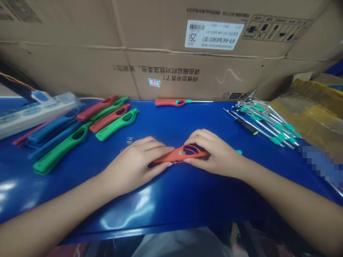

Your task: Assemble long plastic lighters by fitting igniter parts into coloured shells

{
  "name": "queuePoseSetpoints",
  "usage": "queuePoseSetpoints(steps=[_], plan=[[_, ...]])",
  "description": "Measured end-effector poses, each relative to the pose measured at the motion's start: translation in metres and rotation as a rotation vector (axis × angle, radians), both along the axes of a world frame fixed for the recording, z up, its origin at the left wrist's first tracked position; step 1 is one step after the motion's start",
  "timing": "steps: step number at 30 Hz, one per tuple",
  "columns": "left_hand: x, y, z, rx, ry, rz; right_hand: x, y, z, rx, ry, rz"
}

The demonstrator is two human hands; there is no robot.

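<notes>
Both my hands grip a red lighter casing (174, 155) low over the blue table. My left hand (139, 160) pinches its left end, thumb and fingers closed on either side. At the other end, beyond the finger loop, my right hand (211, 153) is wrapped round the tip. A small teal piece shows in the casing's side; my fingers hide both of its ends. Several small metal pins or screws (129, 140) lie just beyond my left hand. A bit of green plastic (239, 152) peeks out behind my right wrist.
Red, green and blue casings (115, 125) lie at left, near a white power strip (37, 110). One red lighter with a metal tube (184, 102) lies by the cardboard box (160, 43). Metal tubes with teal parts (276, 125) and a black-handled screwdriver (245, 125) are at right.
</notes>
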State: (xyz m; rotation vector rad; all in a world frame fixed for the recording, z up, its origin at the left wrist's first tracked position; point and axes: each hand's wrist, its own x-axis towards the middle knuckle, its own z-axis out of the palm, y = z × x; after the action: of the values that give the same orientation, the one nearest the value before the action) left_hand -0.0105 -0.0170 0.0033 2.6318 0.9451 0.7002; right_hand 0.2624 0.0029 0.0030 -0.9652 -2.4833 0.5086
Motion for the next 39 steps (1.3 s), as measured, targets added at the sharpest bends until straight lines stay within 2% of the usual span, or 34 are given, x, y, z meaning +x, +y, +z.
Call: queuePoseSetpoints(steps=[14, 18, 22, 25, 31, 34, 39], plan=[[-0.006, -0.001, -0.001, -0.047, 0.181, 0.041, -0.004, -0.002, -0.004, -0.004, -0.101, -0.009], [-0.005, -0.001, 0.001, 0.08, 0.303, 0.007, -0.003, -0.002, -0.004, 0.07, -0.174, 0.016], [-0.004, -0.002, 0.001, 0.245, 0.401, -0.045, -0.002, -0.005, -0.006, 0.262, -0.246, 0.076], [-0.006, 0.0, -0.001, 0.24, 0.342, -0.06, -0.003, -0.007, -0.005, 0.377, -0.297, 0.117], [-0.011, 0.004, 0.003, 0.033, 0.134, -0.02, -0.012, -0.005, 0.019, 0.223, -0.366, 0.082], [-0.011, 0.005, 0.005, 0.059, 0.101, 0.005, -0.014, 0.0, 0.026, 0.253, -0.367, 0.072], [-0.015, 0.007, 0.007, 0.129, 0.09, 0.01, -0.003, 0.006, 0.022, 0.316, -0.253, 0.059]])
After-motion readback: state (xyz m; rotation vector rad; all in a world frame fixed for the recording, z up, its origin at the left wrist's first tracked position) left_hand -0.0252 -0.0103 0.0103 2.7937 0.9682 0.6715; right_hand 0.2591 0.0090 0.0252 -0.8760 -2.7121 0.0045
